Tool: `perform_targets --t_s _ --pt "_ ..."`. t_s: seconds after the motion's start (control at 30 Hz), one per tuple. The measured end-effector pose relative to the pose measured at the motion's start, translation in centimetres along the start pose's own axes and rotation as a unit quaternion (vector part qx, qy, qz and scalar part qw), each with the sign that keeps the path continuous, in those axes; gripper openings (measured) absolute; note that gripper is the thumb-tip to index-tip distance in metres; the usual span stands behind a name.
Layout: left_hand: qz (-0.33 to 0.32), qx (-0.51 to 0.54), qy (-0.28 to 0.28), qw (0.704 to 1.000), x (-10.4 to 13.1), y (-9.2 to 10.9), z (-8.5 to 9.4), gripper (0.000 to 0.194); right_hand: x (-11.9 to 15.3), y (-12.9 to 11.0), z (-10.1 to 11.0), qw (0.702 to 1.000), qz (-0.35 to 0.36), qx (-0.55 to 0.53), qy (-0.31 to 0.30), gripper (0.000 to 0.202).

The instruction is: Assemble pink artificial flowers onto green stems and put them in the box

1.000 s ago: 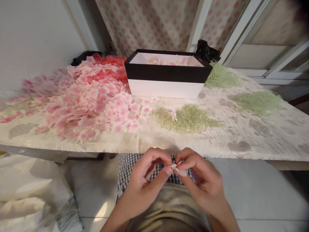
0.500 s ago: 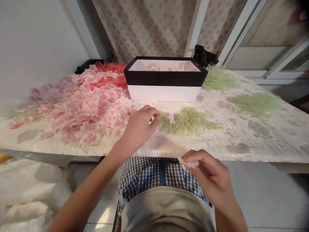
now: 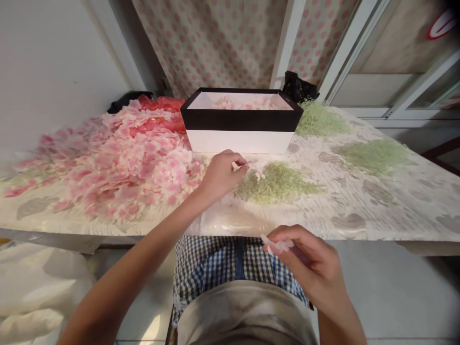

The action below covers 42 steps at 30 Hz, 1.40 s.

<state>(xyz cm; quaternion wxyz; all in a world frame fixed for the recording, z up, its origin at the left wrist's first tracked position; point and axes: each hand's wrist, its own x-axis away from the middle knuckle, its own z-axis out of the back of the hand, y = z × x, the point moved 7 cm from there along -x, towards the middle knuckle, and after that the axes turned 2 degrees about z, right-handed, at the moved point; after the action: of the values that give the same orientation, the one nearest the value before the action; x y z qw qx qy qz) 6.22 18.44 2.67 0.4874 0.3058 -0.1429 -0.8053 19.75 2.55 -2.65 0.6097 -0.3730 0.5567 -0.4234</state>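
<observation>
The front wall of the box (image 3: 240, 141), at one o'clock from the left hand (image 3: 221, 175), hides the lower part of the pink flowers (image 3: 244, 102) inside it. At nine o'clock, the heap of pink blossoms (image 3: 136, 163) becomes blurred toward its far left end, and single flowers are difficult to separate there. Both forearms are cut off by the bottom border.

The left hand reaches over the table (image 3: 348, 221), with thumb and forefinger bent and their tips almost meeting; I cannot tell if they have hold of something. A small pink piece (image 3: 258, 173) lies just beside these tips, at three o'clock, on a green clump (image 3: 287, 184).

The right hand (image 3: 314, 254), at four o'clock from the left, pinches white petals (image 3: 280, 246) between thumb and fingers, above the checked cloth (image 3: 219, 258); its other fingers are curled and partly hidden. This hand is at the near edge of the table. Printed tablecloth shows between this edge and the green clump, and farther toward three o'clock.
</observation>
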Motion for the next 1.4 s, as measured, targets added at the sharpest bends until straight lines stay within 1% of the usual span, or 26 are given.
perform_targets --t_s 0.07,0.13,0.17,0.23,0.3,0.33,0.37,0.4,0.47,0.53,0.6,0.7,0.8,0.87,1.0,1.17,1.27,1.4 --pt "-0.006 0.112 0.024 0.993 1.1 1.0 1.3 0.014 -0.1 -0.5 0.4 1.000 0.007 -0.004 0.009 0.019" --pt "-0.019 0.240 0.033 0.970 2.9 2.3 2.4 0.011 -0.1 -1.5 0.7 0.999 0.031 -0.027 0.013 0.020" --pt "-0.028 0.276 0.032 0.960 3.9 3.0 2.8 0.009 0.0 -2.2 0.8 0.998 0.047 -0.044 0.017 0.022" --pt "-0.054 0.277 0.019 0.959 5.9 4.4 3.3 0.006 0.3 -3.5 1.4 0.994 0.065 -0.077 0.051 0.023" --pt "-0.092 0.252 0.000 0.963 7.8 5.7 3.3 0.009 0.7 -4.7 2.1 0.987 0.082 -0.101 0.090 0.018" --pt "-0.107 0.242 -0.010 0.964 8.6 6.1 3.2 0.010 0.8 -5.2 2.3 0.986 0.096 -0.105 0.088 0.015" --pt "-0.116 0.238 -0.019 0.964 9.2 6.3 3.0 0.009 0.8 -5.8 2.3 0.986 0.115 -0.101 0.062 0.015" --pt "-0.120 0.239 -0.026 0.963 9.8 6.4 2.8 0.007 0.8 -6.2 2.1 0.988 0.126 -0.082 0.022 0.017" --pt "-0.116 0.245 -0.038 0.962 10.7 6.2 2.4 0.004 0.5 -6.2 1.7 0.990 0.127 -0.007 -0.057 0.022" --pt "-0.117 0.252 -0.043 0.960 11.5 6.1 2.2 0.005 0.0 -5.5 1.7 0.987 0.114 0.068 -0.093 0.029" --pt "-0.126 0.250 -0.050 0.959 12.1 6.1 2.1 0.008 -0.3 -5.0 1.5 0.982 0.122 0.081 -0.118 0.033" --pt "-0.144 0.229 -0.062 0.961 12.9 6.3 2.1 0.010 -0.6 -4.2 0.6 0.980 0.134 0.023 -0.144 0.037" --pt "-0.160 0.211 -0.072 0.962 13.4 6.5 2.0 0.012 -0.6 -3.7 0.0 0.981 0.135 -0.014 -0.137 0.040" --pt "-0.166 0.208 -0.079 0.961 13.6 6.6 2.0 0.012 -0.6 -3.6 -0.2 0.981 0.138 -0.022 -0.135 0.038" --pt "-0.177 0.189 -0.089 0.962 13.8 6.9 1.8 0.013 -0.7 -3.7 -0.5 0.977 0.139 -0.025 -0.158 0.031" --pt "-0.186 0.143 -0.138 0.962 14.1 7.2 1.2 0.017 -0.8 -3.6 -0.9 0.975 0.119 -0.011 -0.185 0.028" --pt "-0.191 0.151 -0.155 0.958 14.2 7.3 1.0 0.018 -0.9 -3.6 -1.2 0.972 0.116 -0.016 -0.205 0.030" --pt "-0.195 0.156 -0.179 0.952 14.2 7.4 0.6 0.018 -1.0 -3.2 -1.7 0.967 0.105 -0.028 -0.229 0.022"
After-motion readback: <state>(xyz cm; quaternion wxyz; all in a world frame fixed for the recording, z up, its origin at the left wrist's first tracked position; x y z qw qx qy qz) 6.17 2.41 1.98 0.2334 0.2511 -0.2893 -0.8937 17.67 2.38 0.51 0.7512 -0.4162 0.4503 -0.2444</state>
